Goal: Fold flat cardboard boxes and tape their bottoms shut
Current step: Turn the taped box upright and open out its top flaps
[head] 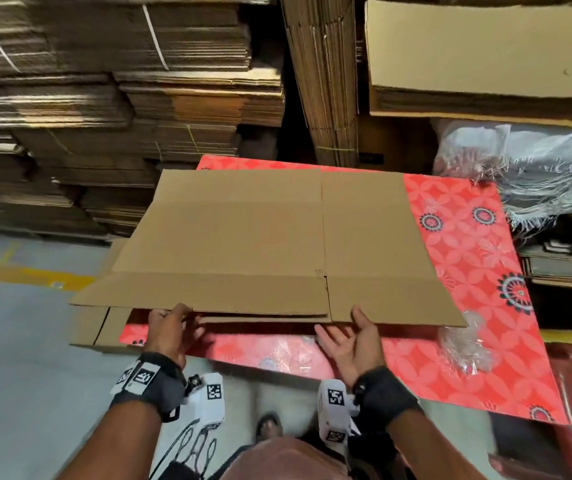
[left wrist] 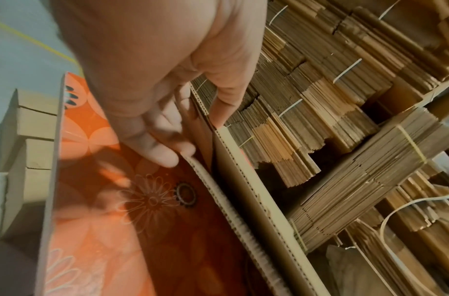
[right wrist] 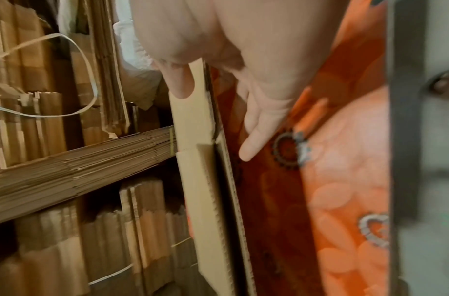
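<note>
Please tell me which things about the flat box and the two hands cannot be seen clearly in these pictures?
- Flat cardboard box: its underside, hidden by its own top panel in the head view.
- Left hand: fingertips blurred in the left wrist view.
- Right hand: its thumb's grip is blurred in the right wrist view.
- Clear plastic object on the red patterned table: unidentifiable.

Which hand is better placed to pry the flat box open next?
Probably the left hand: the left wrist view shows its thumb above the box's near edge and its fingers between the layers. The right hand lies palm up, thumb on the top face, fingers straight beneath the edge.
</note>
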Action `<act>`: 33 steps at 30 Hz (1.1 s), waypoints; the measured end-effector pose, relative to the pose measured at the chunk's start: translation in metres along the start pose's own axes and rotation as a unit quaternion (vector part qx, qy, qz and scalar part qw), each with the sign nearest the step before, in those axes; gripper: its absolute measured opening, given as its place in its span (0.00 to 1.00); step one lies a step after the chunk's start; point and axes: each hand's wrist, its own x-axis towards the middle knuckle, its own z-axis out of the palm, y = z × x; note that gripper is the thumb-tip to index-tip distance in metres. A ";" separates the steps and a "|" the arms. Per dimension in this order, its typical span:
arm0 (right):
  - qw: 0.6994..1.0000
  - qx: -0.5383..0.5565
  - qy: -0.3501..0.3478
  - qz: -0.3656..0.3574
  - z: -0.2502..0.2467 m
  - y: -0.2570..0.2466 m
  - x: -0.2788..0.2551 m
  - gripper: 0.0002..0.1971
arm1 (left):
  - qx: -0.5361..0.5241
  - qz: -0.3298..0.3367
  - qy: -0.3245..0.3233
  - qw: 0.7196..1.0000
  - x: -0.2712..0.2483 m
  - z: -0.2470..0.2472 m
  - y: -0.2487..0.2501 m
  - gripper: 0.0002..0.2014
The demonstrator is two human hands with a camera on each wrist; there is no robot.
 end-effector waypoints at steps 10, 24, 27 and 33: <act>0.985 -0.119 -0.011 -0.125 0.073 -0.021 -0.030 0.20 | -0.138 -0.011 -0.070 0.988 -0.009 -0.008 0.038 0.25; 0.936 0.024 -0.107 -0.335 0.113 -0.153 -0.155 0.16 | -0.280 0.076 -0.338 0.895 -0.096 0.110 0.162 0.15; 0.919 0.064 -0.097 -0.377 0.104 -0.194 -0.176 0.19 | -0.272 0.102 -0.363 0.886 -0.140 0.154 0.186 0.20; 0.889 0.128 -0.124 -0.421 0.078 -0.286 -0.193 0.15 | -0.274 0.158 -0.418 0.851 -0.229 0.224 0.196 0.19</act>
